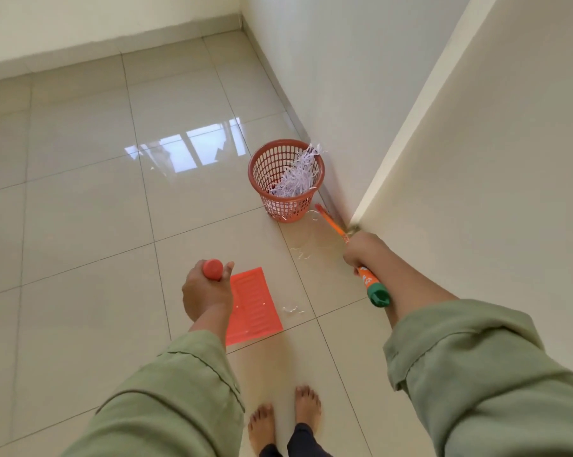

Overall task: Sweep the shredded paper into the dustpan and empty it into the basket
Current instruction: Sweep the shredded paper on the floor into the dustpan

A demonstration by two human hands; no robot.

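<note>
My left hand [206,293] grips the red handle top [212,269] of an orange dustpan [253,305] that rests on the tiled floor in front of my feet. My right hand [365,250] grips an orange broom handle [370,283] with a green end cap; the broom's far end [324,214] reaches toward the wall corner beside the basket. An orange mesh basket [262,166] stands against the wall and holds a heap of shredded paper [296,178]. A few loose paper strips [303,252] lie between basket and dustpan, and a small curl [291,310] lies right of the pan.
A white wall [476,159] juts out on the right, its corner beside my right hand. Glossy beige tiles [97,192] stretch left and ahead to the far wall. My bare feet [285,420] stand just behind the dustpan.
</note>
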